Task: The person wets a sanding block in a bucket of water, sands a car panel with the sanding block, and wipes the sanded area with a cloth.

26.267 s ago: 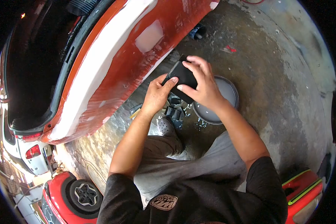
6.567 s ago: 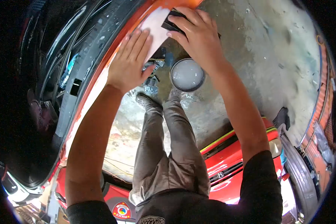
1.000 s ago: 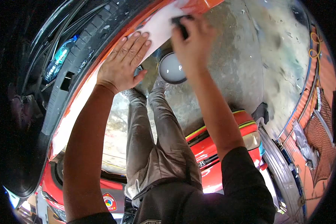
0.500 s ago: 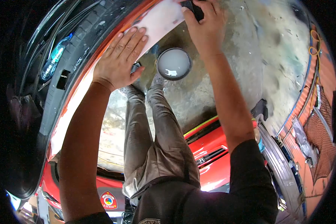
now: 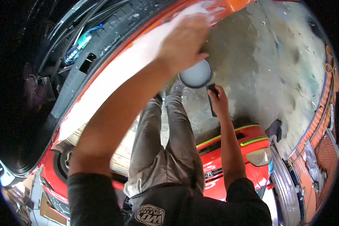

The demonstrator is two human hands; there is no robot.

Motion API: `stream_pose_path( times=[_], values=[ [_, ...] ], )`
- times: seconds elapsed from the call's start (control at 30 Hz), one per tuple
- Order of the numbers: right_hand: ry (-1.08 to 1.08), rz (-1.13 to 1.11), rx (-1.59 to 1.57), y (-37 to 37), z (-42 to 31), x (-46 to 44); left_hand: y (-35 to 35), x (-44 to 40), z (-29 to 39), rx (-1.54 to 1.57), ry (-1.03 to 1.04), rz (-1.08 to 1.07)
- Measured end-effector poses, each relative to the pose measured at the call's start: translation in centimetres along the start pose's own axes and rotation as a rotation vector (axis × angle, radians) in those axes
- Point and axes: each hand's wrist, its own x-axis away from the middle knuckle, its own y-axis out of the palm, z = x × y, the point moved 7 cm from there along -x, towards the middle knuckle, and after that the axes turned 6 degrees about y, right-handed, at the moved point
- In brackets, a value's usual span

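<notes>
Just below the left hand (image 5: pixel 186 39), in the view, lies the bucket (image 5: pixel 196 87) of cloudy liquid, and on the bucket's other side the right hand (image 5: pixel 220 98) grips a slim black block (image 5: pixel 211 101). The right hand has come down and back from the edge of the pale-coated panel (image 5: pixel 120 64), bringing the block with it, while the left hand has shifted further along that panel. The block is now well apart from the coated surface, so it is not rubbing there; only the bare left hand is at the panel. The block's upper end lies near the bucket in the view, though whether the two touch cannot be told.

Motion blurs the left hand: its fingers melt into the pale coating, and it is perhaps laid flat, but I cannot tell whether it is spread, curled or pressing on anything. The left forearm covers part of the panel behind the hand. Beneath the right hand's fingers, the block's grip side is hidden, and its working face cannot be made out. Well off to the left of the left hand, a bottle (image 5: pixel 79 49) lies among dark trim; below the right hand, a red car (image 5: pixel 233 150) is partly covered by the forearm.
</notes>
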Motion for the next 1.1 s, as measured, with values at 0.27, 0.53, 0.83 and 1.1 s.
stream_pose_path(
  times=[0.27,0.53,0.83,1.1],
  values=[
    [0.118,0.047,0.106,10.8,11.7,-13.0,2.0,-7.8,-1.1,-0.194,0.106,0.08],
    [0.061,-0.032,0.549,21.5,16.4,-25.5,-1.9,7.1,-2.1,-0.308,-0.055,-0.075],
    [-0.004,-0.253,0.37,17.9,9.6,-16.6,-4.7,21.6,-3.3,-0.369,-0.268,-0.251],
    [-0.159,-0.1,-0.345,3.2,-11.9,0.0,-7.1,28.1,1.2,-0.249,-0.712,0.05]
  ],
)
